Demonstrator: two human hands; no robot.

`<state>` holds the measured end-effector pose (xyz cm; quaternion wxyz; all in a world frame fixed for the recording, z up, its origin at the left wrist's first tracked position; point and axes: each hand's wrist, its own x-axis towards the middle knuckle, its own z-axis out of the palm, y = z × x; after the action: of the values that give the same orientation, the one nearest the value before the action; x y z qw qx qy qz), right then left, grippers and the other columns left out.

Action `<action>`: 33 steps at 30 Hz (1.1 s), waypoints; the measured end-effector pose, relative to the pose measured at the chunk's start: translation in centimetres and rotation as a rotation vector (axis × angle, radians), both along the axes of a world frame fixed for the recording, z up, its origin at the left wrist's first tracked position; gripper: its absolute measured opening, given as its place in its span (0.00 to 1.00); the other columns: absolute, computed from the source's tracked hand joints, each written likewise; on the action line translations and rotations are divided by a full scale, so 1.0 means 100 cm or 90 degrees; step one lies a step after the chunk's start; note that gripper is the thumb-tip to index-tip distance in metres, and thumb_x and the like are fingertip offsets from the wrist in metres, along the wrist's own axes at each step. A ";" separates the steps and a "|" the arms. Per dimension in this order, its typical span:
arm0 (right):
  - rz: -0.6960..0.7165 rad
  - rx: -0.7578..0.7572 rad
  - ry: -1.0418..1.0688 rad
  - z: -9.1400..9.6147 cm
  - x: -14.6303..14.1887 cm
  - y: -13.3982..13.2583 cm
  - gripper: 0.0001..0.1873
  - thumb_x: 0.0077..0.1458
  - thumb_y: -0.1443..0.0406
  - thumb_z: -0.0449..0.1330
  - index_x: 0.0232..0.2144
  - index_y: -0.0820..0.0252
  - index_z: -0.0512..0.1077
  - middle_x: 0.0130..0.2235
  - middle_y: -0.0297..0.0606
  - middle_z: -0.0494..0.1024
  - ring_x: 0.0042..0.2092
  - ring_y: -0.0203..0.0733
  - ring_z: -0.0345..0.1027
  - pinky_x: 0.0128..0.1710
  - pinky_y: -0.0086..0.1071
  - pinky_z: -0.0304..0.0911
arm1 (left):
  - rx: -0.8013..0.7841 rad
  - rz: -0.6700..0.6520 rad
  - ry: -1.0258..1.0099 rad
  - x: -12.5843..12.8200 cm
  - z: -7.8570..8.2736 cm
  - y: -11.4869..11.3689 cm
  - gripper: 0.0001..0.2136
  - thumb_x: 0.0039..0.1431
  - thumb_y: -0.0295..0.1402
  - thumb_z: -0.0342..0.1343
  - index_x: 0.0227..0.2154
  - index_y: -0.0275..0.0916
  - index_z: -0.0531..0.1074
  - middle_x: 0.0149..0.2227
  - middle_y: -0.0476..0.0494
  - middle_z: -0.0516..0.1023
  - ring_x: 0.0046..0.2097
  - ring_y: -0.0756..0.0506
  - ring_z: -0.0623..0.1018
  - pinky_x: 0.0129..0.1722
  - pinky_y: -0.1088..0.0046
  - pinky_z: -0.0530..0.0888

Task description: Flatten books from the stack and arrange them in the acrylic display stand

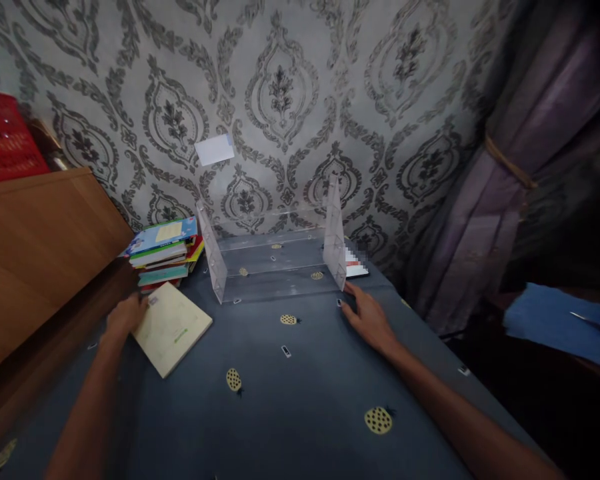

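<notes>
My left hand (pixel 126 316) rests on the near left corner of a pale yellow book (pixel 172 327) that lies flat on the blue cloth-covered table (pixel 290 400); its fingers curl over the book's edge. My right hand (pixel 367 317) lies open on the cloth, fingers spread, its fingertips touching the front right foot of a clear acrylic rack (pixel 275 257). The rack stands against the wall with two upright side panels. Just left of the rack is a stack of colourful books (pixel 164 252).
A wooden cabinet (pixel 35 247) stands at the left with a red basket (pixel 5 137) on top. A purple curtain (pixel 520 167) hangs at the right above something blue (pixel 560 323). A white card (pixel 215 149) is on the patterned wall. A small white item (pixel 355 265) lies behind the rack's right panel.
</notes>
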<state>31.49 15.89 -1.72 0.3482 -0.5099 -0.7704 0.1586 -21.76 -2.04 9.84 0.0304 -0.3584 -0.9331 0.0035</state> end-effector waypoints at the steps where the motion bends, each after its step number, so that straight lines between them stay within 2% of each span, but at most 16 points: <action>1: 0.000 0.000 0.000 0.000 0.000 0.000 0.28 0.58 0.64 0.54 0.61 0.61 0.64 0.54 0.50 0.77 0.53 0.55 0.71 0.54 0.48 0.64 | -0.027 -0.007 -0.016 0.001 -0.007 -0.005 0.22 0.66 0.43 0.41 0.45 0.34 0.76 0.47 0.26 0.80 0.50 0.30 0.79 0.45 0.56 0.75; 4: 0.003 -0.007 -0.004 0.001 0.000 0.000 0.28 0.59 0.63 0.54 0.61 0.64 0.64 0.53 0.52 0.77 0.52 0.55 0.71 0.52 0.48 0.65 | -0.023 0.004 0.007 0.007 -0.025 -0.018 0.23 0.66 0.42 0.39 0.44 0.34 0.77 0.46 0.26 0.80 0.49 0.29 0.80 0.44 0.55 0.76; 8: 0.004 0.004 0.005 0.001 0.000 0.000 0.28 0.59 0.63 0.54 0.61 0.62 0.64 0.53 0.50 0.77 0.53 0.55 0.70 0.54 0.49 0.65 | 0.040 -0.025 0.086 0.021 -0.037 -0.026 0.23 0.67 0.38 0.39 0.52 0.29 0.73 0.53 0.22 0.74 0.53 0.31 0.77 0.48 0.57 0.74; 10: 0.004 0.005 0.008 0.001 0.000 -0.001 0.27 0.59 0.63 0.54 0.61 0.60 0.64 0.53 0.48 0.77 0.53 0.54 0.71 0.53 0.48 0.65 | 0.035 -0.052 0.094 0.027 -0.037 -0.027 0.23 0.67 0.36 0.38 0.53 0.30 0.73 0.54 0.22 0.74 0.54 0.31 0.76 0.49 0.58 0.74; 13: 0.007 0.000 0.005 0.003 -0.001 -0.003 0.28 0.59 0.63 0.54 0.61 0.60 0.63 0.54 0.48 0.77 0.52 0.54 0.71 0.53 0.48 0.65 | -0.014 -0.073 0.085 0.032 -0.032 -0.029 0.23 0.66 0.35 0.37 0.49 0.31 0.75 0.49 0.24 0.77 0.51 0.30 0.78 0.46 0.57 0.74; 22: 0.005 -0.033 -0.025 0.013 -0.001 -0.007 0.28 0.59 0.63 0.54 0.62 0.63 0.62 0.54 0.51 0.77 0.51 0.55 0.71 0.53 0.47 0.65 | -0.126 -0.089 0.032 0.039 -0.016 -0.036 0.20 0.64 0.41 0.41 0.39 0.35 0.76 0.42 0.28 0.81 0.46 0.30 0.80 0.38 0.61 0.73; 26: 0.008 -0.035 -0.028 0.011 -0.001 -0.007 0.29 0.60 0.62 0.53 0.62 0.63 0.62 0.54 0.51 0.76 0.52 0.56 0.71 0.53 0.48 0.65 | -0.143 -0.137 -0.007 0.038 -0.018 -0.037 0.19 0.61 0.43 0.44 0.37 0.37 0.76 0.38 0.31 0.82 0.43 0.31 0.81 0.35 0.63 0.72; 29: 0.006 -0.015 -0.019 0.008 -0.001 -0.006 0.28 0.59 0.62 0.54 0.62 0.58 0.62 0.54 0.49 0.77 0.54 0.56 0.70 0.54 0.49 0.64 | -0.134 -0.177 -0.037 0.038 -0.023 -0.036 0.17 0.59 0.43 0.46 0.40 0.39 0.75 0.37 0.34 0.82 0.41 0.33 0.81 0.35 0.65 0.71; 33: 0.010 -0.011 -0.016 0.007 -0.001 -0.006 0.28 0.59 0.62 0.53 0.62 0.61 0.62 0.54 0.51 0.76 0.55 0.57 0.70 0.55 0.50 0.64 | -0.121 -0.214 -0.057 0.044 -0.028 -0.035 0.16 0.57 0.42 0.50 0.41 0.39 0.74 0.37 0.36 0.82 0.42 0.34 0.80 0.35 0.66 0.70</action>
<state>31.37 15.30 -1.01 0.3328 -0.5087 -0.7774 0.1617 -17.40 -5.55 7.00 -0.0447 -0.5104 -0.8559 0.0703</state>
